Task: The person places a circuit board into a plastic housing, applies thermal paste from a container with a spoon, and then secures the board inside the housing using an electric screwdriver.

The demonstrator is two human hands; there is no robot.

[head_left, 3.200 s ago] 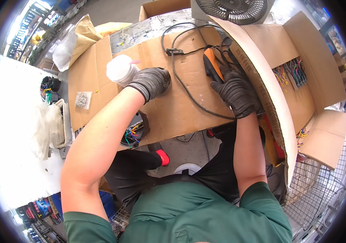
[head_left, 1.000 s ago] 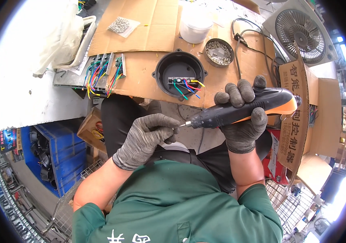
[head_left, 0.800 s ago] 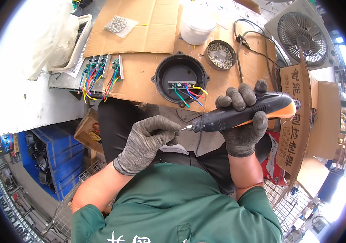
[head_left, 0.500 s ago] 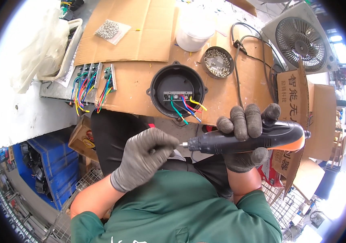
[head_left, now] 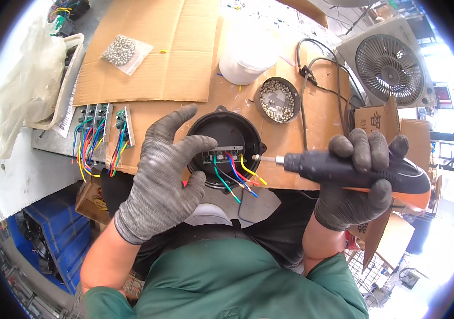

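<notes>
My gloved right hand (head_left: pixel 362 170) is wrapped round a black and orange electric screwdriver (head_left: pixel 338 173). Its bit points left, and a small screw (head_left: pixel 257 157) appears to sit on the tip, beside the rim of a round black housing (head_left: pixel 256 133). Inside that housing lies a small circuit board (head_left: pixel 223 154) with green, blue, red and yellow wires (head_left: pixel 237 178) hanging over the near edge. At the housing's left side my gloved left hand (head_left: pixel 168 170) has its fingers spread, thumb and forefinger close to the board, with nothing in them.
A round tin of small screws (head_left: pixel 278 100) stands behind the housing, near a white tub (head_left: pixel 248 58). More wired boards (head_left: pixel 96 127) lie to the left. A bag of screws (head_left: pixel 123 52) rests on cardboard (head_left: pixel 184 32). Cables (head_left: pixel 304 80) and a fan (head_left: pixel 390 66) are at right.
My left hand has let go near the screwdriver's tip and moved up to the housing, fingers spreading. The screwdriver has shifted right and slightly up, its bit now showing.
</notes>
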